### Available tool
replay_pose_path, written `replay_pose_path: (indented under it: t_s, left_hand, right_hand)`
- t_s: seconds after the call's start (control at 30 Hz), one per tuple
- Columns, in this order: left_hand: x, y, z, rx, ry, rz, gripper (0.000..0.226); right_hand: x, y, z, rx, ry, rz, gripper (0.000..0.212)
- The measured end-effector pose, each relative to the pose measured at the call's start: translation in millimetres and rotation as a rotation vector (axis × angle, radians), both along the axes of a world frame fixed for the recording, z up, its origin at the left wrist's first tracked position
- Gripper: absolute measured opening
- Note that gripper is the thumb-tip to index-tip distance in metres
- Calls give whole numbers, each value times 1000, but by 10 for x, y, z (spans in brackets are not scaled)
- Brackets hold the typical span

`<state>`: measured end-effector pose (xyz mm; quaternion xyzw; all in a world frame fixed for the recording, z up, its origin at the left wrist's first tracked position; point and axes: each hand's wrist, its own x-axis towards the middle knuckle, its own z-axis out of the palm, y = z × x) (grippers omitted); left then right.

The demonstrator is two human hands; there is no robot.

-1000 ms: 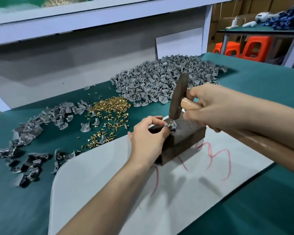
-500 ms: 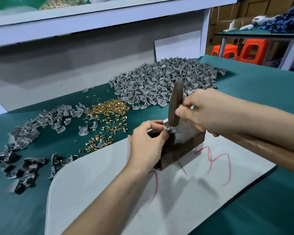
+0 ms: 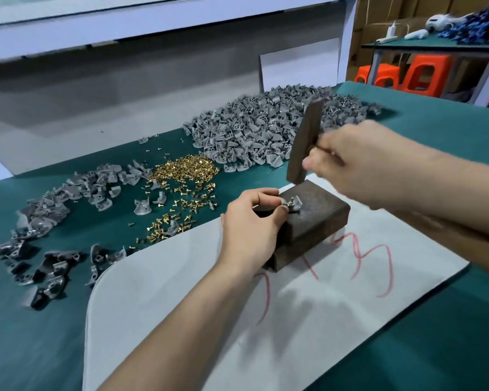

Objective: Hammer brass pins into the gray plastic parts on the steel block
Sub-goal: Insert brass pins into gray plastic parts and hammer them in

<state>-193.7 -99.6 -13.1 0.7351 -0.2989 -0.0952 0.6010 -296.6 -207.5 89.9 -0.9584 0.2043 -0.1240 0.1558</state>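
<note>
The part (image 3: 293,206) is pinched on the block (image 3: 319,213) by the left hand (image 3: 249,227), its pin (image 3: 291,200) standing proud. The hammer (image 3: 305,142), clasped in the blurred right hand (image 3: 359,165), has been lifted clear of the pin since a moment ago; another blow seems due.

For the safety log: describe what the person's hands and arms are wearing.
The left hand and right hand are bare, no gloves. Both forearms are uncovered in view: no sleeves, watch or bracelet. The right hand is blurred, so rings cannot be ruled out.

workshop | heaped gray parts (image 3: 268,128) | brass pins (image 3: 185,172) | steel block (image 3: 314,218)
</note>
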Motion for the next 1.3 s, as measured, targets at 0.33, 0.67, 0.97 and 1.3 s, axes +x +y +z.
replay_pose_path:
  t_s: [0.33,0.67,0.97,1.3]
  left_hand:
    - [-21,10,-23,-42,30,-28,17]
    - [-4,7,-18,-32,-4,-33,13]
    - [-4,-12,-21,-23,-15,-15,13]
    - [-23,15,-25,-31,-26,-29,17]
  right_hand:
    - [2,66,-31,-64,73,24,38]
    - [-1,38,-24,-65,-3,-5,37]
    - [0,36,-57,-63,57,19,38]
    - [-11,65,-5,-72,80,0,41]
